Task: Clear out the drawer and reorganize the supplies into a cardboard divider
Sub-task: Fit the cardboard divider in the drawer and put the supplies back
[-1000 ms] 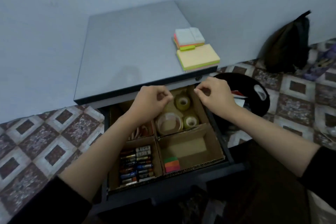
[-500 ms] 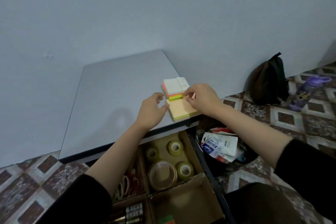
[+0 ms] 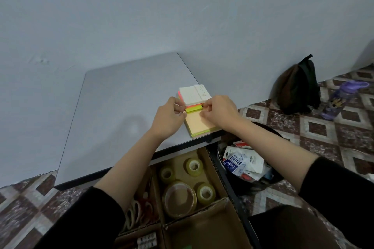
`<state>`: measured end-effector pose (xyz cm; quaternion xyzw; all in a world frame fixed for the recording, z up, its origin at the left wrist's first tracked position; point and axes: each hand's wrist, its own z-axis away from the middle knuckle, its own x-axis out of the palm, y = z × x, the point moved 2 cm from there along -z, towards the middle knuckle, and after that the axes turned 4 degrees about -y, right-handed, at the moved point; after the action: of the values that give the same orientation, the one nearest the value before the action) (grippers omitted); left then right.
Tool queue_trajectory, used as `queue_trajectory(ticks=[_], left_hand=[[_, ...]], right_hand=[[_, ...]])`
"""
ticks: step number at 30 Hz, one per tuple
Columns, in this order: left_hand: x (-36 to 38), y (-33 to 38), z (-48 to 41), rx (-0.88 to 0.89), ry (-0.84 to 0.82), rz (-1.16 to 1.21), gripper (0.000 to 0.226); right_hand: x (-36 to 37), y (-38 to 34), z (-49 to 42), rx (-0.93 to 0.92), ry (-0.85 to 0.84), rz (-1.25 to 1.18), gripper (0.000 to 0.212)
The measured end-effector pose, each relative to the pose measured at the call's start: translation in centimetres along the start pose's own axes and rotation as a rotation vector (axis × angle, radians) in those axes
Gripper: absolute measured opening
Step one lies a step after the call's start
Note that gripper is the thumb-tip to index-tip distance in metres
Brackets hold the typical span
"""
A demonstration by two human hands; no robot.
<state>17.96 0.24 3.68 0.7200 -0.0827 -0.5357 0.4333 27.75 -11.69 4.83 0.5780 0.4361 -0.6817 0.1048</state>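
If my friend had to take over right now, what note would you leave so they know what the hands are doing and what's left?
Left hand and right hand each pinch an end of the small green pad, between the white-topped pad stack and the orange pad on the desk top.
Done: tape rolls, scissors and batteries sit in the cardboard divider.
Left: move the pads into the divider, probably its front right compartment.

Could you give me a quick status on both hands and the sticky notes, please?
Left hand and right hand pinch the small green pad on the desk. Cardboard divider sits below the desk edge. Nothing in the way.
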Motion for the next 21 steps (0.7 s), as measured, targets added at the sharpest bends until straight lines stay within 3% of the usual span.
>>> queue_trajectory(ticks=[16, 21], left_hand=[[-0.4, -0.4, 0.7, 0.203, 0.033, -0.259, 0.027], [-0.2, -0.7, 0.7, 0.195, 0.007, -0.358, 0.039]], right_hand=[[-0.2, 1.0, 0.3, -0.054, 0.011, -0.058, 0.017], [-0.5, 0.6, -0.1, -0.12, -0.027, -0.007, 0.025]])
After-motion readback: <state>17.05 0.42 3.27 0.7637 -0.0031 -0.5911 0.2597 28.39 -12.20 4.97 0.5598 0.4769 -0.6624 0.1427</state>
